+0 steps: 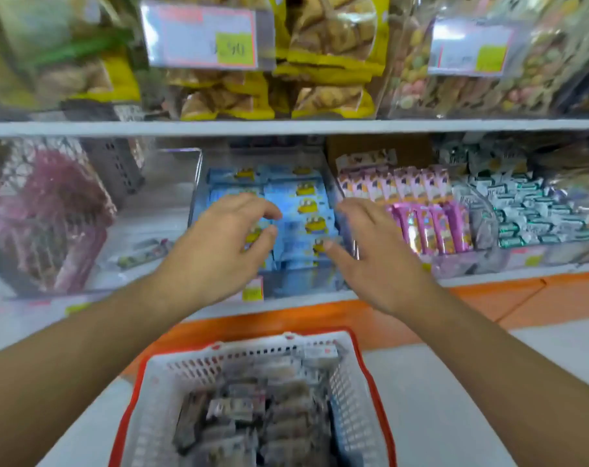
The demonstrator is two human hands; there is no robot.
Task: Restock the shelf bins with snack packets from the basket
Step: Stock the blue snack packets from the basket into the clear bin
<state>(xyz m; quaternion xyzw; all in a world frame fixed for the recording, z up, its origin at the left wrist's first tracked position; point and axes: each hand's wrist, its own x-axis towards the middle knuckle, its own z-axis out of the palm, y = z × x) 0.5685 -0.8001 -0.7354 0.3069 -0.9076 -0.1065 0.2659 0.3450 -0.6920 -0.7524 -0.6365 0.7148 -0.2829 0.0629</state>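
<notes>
A clear shelf bin (196, 183) in the middle of the lower shelf holds several light blue snack packets (299, 210) with a yellow picture. My left hand (225, 244) hovers over the bin's left part, fingers loosely curled and holding nothing. My right hand (370, 251) reaches over the bin's right front corner with its fingers spread and nothing in it. Below my arms stands a white basket with a red rim (350, 382); several dark grey snack packets (245, 419) lie in it, blurred.
Right of the blue bin are pink packets (431, 227) and silver-green packets (535, 214). A bin of pink-wrapped goods (50, 210) stands at left. The upper shelf (286, 127) carries yellow bags and price tags. An orange ledge (522, 298) runs below the shelf.
</notes>
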